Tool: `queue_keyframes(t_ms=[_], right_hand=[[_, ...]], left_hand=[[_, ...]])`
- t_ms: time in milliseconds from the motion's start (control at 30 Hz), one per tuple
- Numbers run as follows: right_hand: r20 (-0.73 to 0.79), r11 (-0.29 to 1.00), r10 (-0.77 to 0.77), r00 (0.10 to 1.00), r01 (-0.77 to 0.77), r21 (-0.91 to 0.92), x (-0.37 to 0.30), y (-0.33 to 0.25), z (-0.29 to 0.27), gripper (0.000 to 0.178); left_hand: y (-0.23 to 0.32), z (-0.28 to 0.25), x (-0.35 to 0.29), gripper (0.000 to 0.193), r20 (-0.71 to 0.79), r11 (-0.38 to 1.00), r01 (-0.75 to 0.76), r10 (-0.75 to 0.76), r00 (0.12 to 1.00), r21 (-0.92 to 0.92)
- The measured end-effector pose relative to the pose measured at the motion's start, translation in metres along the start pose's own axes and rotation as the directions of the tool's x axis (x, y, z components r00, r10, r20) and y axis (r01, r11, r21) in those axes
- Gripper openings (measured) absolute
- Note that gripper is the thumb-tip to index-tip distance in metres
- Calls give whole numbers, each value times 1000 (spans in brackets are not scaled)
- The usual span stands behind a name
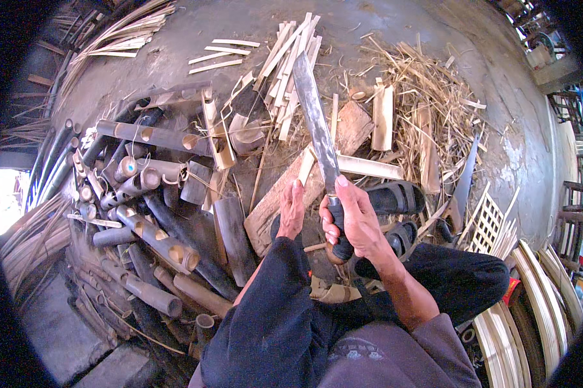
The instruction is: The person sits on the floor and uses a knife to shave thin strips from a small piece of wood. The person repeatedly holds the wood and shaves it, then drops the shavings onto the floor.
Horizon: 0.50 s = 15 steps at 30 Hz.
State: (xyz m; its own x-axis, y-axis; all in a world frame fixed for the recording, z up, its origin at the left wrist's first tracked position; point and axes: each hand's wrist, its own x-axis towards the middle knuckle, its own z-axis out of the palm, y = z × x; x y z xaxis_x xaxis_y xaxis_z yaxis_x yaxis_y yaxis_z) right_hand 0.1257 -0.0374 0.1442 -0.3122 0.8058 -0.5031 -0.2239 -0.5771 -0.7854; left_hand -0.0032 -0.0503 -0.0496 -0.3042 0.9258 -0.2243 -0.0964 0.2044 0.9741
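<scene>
My right hand (353, 220) is wrapped around the black-bound handle of a machete (317, 116). The thumb lies along the handle's top, and the long, dark, scuffed blade points up and away. Just left of it, my left hand (291, 210) has its fingers closed at the lower end of a short pale bamboo piece (306, 165); part of the grip is hidden. That piece is over a long wooden block (272, 210) lying slantwise on the floor. A pale split bamboo length (369, 167) lies across, beyond my right hand.
Dark bamboo tubes (156, 242) are heaped at the left. Pale slats (285, 77) lie beyond the blade. Fibre shavings (427, 97) cover the far right floor, with a handsaw (463, 187) nearby. Sandals (395, 197) are close to my right hand; bundled strips (501, 343) stand lower right.
</scene>
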Motion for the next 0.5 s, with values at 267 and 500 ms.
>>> queue_keyframes(t_ms=[267, 500], right_hand=[[10, 990, -38, 999, 39, -138, 6, 11, -2, 51], [-13, 879, -73, 997, 58, -473, 63, 99, -33, 53]], left_hand=[[14, 1, 1, 44, 46, 989, -101, 97, 994, 111], [-23, -6, 31, 59, 31, 900, -310, 316, 948, 307]])
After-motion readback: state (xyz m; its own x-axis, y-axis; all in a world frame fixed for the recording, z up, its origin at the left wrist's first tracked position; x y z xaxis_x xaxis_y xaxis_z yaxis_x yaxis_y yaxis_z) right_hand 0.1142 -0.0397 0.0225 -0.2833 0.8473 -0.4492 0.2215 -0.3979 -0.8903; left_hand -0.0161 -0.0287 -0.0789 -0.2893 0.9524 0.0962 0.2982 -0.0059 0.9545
